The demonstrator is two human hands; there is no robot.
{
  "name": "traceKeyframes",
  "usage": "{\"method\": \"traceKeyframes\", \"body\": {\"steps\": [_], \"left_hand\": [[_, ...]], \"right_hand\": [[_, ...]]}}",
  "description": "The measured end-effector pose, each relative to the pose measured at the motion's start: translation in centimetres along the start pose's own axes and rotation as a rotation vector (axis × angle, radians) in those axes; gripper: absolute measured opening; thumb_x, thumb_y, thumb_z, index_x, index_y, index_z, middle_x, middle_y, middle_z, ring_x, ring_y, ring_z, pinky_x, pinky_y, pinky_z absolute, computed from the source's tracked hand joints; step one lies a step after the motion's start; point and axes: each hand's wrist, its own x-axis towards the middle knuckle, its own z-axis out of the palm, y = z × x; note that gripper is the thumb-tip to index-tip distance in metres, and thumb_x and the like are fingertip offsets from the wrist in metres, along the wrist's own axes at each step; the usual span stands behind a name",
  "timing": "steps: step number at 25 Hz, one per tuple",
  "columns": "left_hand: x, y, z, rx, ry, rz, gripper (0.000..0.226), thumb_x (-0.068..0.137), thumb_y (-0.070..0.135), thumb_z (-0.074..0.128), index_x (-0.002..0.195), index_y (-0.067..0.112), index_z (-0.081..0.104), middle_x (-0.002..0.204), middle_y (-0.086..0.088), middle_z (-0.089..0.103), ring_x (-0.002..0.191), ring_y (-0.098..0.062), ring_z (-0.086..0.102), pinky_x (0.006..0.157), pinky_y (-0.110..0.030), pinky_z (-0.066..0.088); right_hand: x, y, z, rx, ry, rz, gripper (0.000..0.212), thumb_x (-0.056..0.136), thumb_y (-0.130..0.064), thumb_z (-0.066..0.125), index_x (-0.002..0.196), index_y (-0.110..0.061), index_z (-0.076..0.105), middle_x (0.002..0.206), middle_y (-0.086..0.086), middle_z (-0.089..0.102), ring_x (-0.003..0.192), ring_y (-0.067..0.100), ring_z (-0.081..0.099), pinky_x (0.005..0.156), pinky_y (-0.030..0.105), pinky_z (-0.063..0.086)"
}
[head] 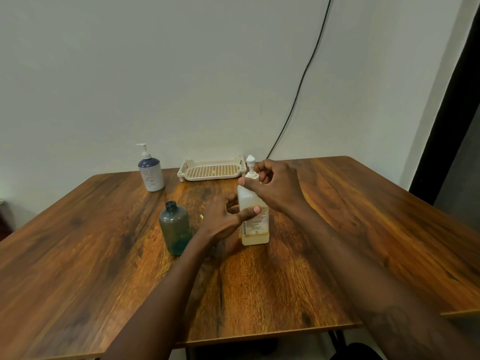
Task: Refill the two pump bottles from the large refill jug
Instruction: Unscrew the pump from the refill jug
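I note a translucent white rectangular plastic bottle with a pump top and amber liquid low in it [255, 224], upright near the middle of the wood-grain brown counter [104, 255]. The left hand [224, 219] wraps the bottle's body from its left side, thumb across the printed label, grip closed on it. The right hand [272, 185] sits at the bottle's shoulder, fingers curled round the white pump collar, grip closed there; the pump head rises above the fingers. Just to the left stands a smoky grey-green clear plastic bottle with no cap [176, 229], upright, mouth open, with a little dark liquid at the bottom. Further back on the left stands a white and navy ceramic-looking dispenser with a white pump [151, 175]. A cream perforated plastic tray [212, 170] lies against the wall at the counter's far edge. A dark cable [304, 76] runs down the wall behind.
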Motion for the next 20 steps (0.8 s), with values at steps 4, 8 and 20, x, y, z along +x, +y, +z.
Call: {"method": "traceKeyframes", "body": {"steps": [4, 8, 20], "left_hand": [[-0.2, -0.4, 0.0, -0.023, 0.005, 0.002, 0.036, 0.089, 0.040, 0.078, 0.120, 0.024, 0.069, 0.102, 0.024, 0.071, 0.094, 0.017, 0.066, 0.078, -0.008, 0.054], [-0.1, -0.6, 0.4, 0.012, 0.015, 0.005, 0.033, 0.091, 0.034, 0.076, 0.119, 0.017, 0.069, 0.099, 0.027, 0.067, 0.088, 0.023, 0.063, 0.076, 0.001, 0.047], [-0.1, -0.5, 0.3, 0.035, 0.018, -0.002, 0.042, 0.091, 0.039, 0.076, 0.126, 0.018, 0.068, 0.105, 0.022, 0.067, 0.087, 0.022, 0.061, 0.073, 0.000, 0.047]], "right_hand": [[0.0, 0.0, -0.9, 0.200, -0.240, 0.050, 0.050, 0.100, -0.021, 0.065, 0.148, -0.016, 0.053, 0.136, 0.005, 0.066, 0.118, 0.015, 0.064, 0.090, 0.020, 0.054], [-0.3, -0.7, -1.4, 0.174, -0.242, 0.074, 0.071, 0.091, -0.040, 0.075, 0.153, -0.019, 0.045, 0.141, 0.002, 0.062, 0.124, 0.010, 0.060, 0.083, 0.006, 0.047], [0.0, -0.4, -1.1, 0.326, -0.405, 0.157, 0.065, 0.093, -0.016, 0.063, 0.154, -0.023, 0.042, 0.148, 0.001, 0.057, 0.131, 0.016, 0.057, 0.102, 0.036, 0.053]]}}
